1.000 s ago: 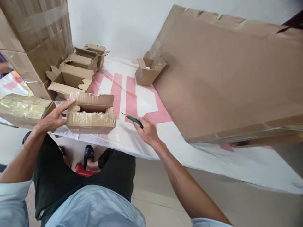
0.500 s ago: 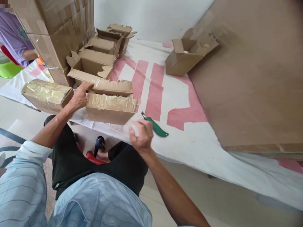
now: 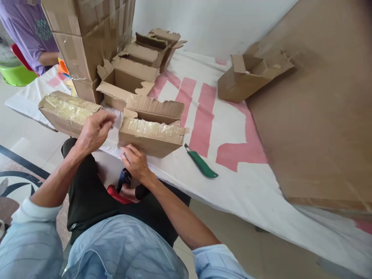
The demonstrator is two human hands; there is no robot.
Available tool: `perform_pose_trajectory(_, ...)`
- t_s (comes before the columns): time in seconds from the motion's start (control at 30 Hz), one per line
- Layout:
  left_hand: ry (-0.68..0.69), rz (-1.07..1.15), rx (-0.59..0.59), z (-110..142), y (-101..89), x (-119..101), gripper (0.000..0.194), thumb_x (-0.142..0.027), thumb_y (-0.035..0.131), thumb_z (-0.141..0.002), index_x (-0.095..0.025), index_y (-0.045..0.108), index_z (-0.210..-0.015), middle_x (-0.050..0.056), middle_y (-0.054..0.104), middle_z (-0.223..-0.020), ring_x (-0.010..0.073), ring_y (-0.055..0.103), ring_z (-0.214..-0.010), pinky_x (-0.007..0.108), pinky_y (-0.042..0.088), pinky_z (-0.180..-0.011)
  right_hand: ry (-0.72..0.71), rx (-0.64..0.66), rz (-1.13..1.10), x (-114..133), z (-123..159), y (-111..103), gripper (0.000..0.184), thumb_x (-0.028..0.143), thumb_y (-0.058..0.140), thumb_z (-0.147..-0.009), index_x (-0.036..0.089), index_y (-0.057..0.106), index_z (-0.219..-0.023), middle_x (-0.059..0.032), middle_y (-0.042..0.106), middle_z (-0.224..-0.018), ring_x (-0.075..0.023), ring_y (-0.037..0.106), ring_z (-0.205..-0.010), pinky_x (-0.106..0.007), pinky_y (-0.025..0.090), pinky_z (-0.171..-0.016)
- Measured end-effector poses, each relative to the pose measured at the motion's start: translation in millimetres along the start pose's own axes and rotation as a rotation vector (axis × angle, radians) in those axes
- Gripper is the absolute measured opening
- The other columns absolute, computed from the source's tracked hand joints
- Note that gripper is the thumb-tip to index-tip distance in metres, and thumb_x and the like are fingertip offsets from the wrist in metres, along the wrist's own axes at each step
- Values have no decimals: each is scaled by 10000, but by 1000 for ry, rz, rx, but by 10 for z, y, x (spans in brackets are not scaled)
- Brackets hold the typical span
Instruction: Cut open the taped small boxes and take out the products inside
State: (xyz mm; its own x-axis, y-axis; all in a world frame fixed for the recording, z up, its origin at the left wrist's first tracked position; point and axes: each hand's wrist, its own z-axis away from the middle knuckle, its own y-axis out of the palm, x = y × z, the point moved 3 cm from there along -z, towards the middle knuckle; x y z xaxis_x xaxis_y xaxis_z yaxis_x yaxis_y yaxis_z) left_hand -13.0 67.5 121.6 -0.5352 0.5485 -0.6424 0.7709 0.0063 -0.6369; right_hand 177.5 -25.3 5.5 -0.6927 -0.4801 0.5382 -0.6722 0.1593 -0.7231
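Note:
A cardboard box point(image 3: 151, 144) stands near the table's front edge, its upper flap raised and torn clear tape along its front rim. My right hand point(image 3: 136, 162) is at the box's lower left corner, its bent fingers against the cardboard. Just left of that box, my left hand point(image 3: 97, 130) is raised with thumb and fingers pinched together. Its fingertips are slightly blurred, and what they hold, if anything, I cannot make out. Behind the left hand lies a closed, taped box point(image 3: 68, 110). A knife with a green handle point(image 3: 203, 164) lies on the cloth to the right.
Several open boxes point(image 3: 128, 79) line up at the back, beside a tall stack of taped boxes point(image 3: 90, 42). Another open box point(image 3: 242, 79) leans against a large carton point(image 3: 322, 116) on the right. A person in a purple shirt point(image 3: 24, 31) sits at the far left.
My left hand has let go of the box's left end and drawn back toward me. My right hand has moved left to the box's lower corner. The view has shifted slightly.

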Motion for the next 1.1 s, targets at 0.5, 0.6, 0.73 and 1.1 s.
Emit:
perform_pose_trajectory(0.5, -316, -594, 462, 805, 278, 466, 219, -282, 791, -1023, -290, 882, -1223, 94, 847, -1110, 311, 802, -1035, 364, 536, -809, 113, -582, 42, -680, 849, -952, 199, 322, 623, -1135, 230, 786, -1068, -46, 726, -892, -186, 621, -703, -324, 530, -652)
perform_pose_trajectory(0.6, -251, -553, 439, 859, 264, 500, 230, -309, 757, -1041, -294, 898, -1223, 102, 830, -1082, 306, 791, -994, 363, 529, -780, 229, -582, 66, -821, 896, -955, 283, 400, 583, -1144, 229, 761, -1008, -35, 690, -847, -186, 586, -684, -335, 502, -651)
perform_pose_trajectory(0.73, -202, -483, 392, 925, 237, 549, 246, -345, 720, -1065, -300, 916, -1207, 104, 827, -1062, 287, 783, -978, 344, 540, -772, 307, -582, 65, -888, 922, -907, 351, 466, 536, -1145, 237, 740, -974, -28, 664, -811, -202, 608, -709, -353, 509, -679)
perform_pose_trajectory(1.1, -236, -60, 190, 852, 73, 389, 285, -409, 694, -1025, -233, 898, -931, 92, 830, -862, 242, 760, -795, 356, 592, -773, 410, -592, -127, -996, 829, -909, 309, 478, 606, -1069, 231, 746, -945, -40, 719, -842, -217, 633, -741, -351, 524, -689)
